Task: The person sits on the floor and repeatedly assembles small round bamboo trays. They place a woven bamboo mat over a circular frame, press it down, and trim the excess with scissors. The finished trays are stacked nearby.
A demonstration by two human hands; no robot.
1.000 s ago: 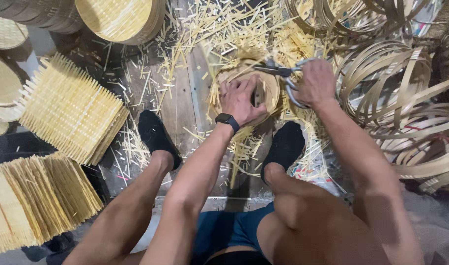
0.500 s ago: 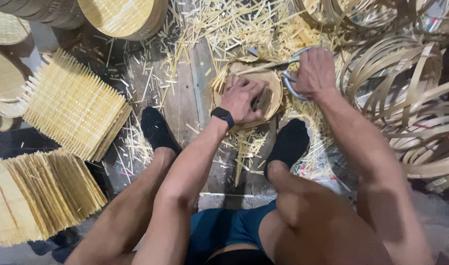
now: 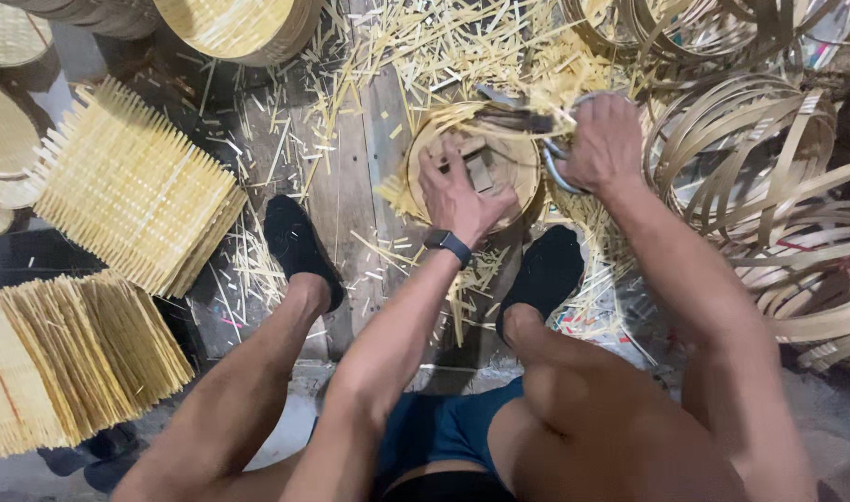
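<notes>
Fingers point(image 3: 444, 167) of our left hand point(image 3: 462, 191) press flat on a round woven bamboo mat point(image 3: 513, 163); right hand point(image 3: 606, 144) grips shears point(image 3: 523, 116). Light, springy, likely splintery; best held by its rim.

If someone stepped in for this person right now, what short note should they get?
Left hand: pressed flat on the round woven bamboo mat, holding it down on the plank floor.
Right hand: gripping large shears at the mat's far right edge.
Done: trimmed bamboo offcuts lie scattered around.
Left: loose strip ends still stick out at the mat's left edge. Square woven mats are stacked at left; bamboo hoops at right.
</notes>
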